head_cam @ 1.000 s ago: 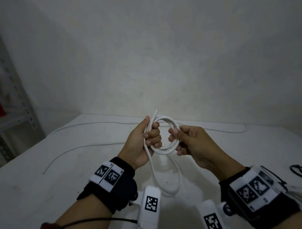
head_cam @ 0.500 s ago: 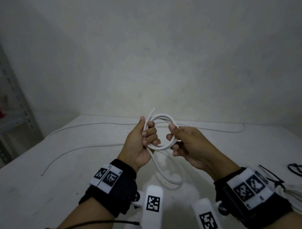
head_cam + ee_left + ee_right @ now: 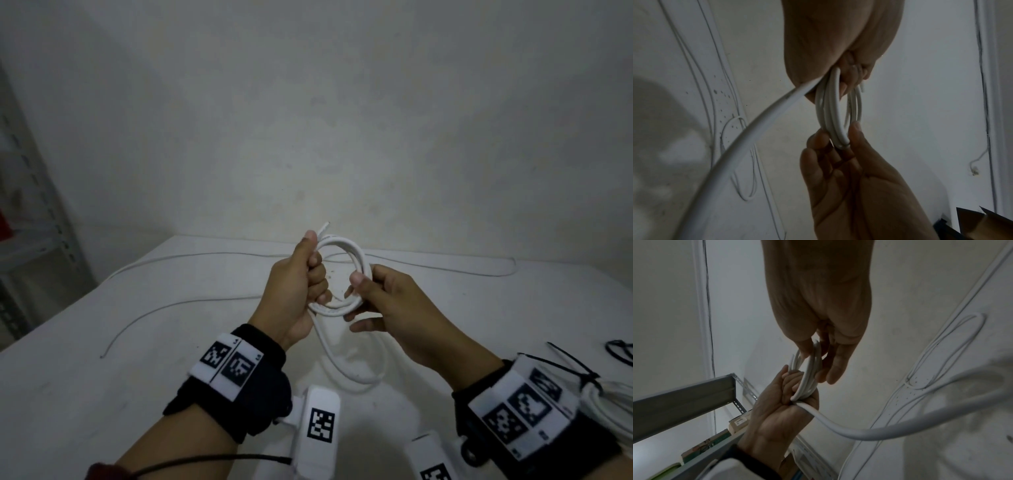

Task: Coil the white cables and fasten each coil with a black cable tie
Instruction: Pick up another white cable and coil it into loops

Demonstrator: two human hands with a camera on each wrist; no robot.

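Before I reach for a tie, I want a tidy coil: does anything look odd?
Yes. A long tail still hangs loose from the coil the left hand grips, sagging toward the table, not yet wound in.

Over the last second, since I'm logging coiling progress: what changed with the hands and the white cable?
The hanging slack has shortened as the right hand slid round the coil from its near side to its right edge, still pinching it. The left hand still grips the coil's left side, cable end poking up; loose cables on the table unchanged.
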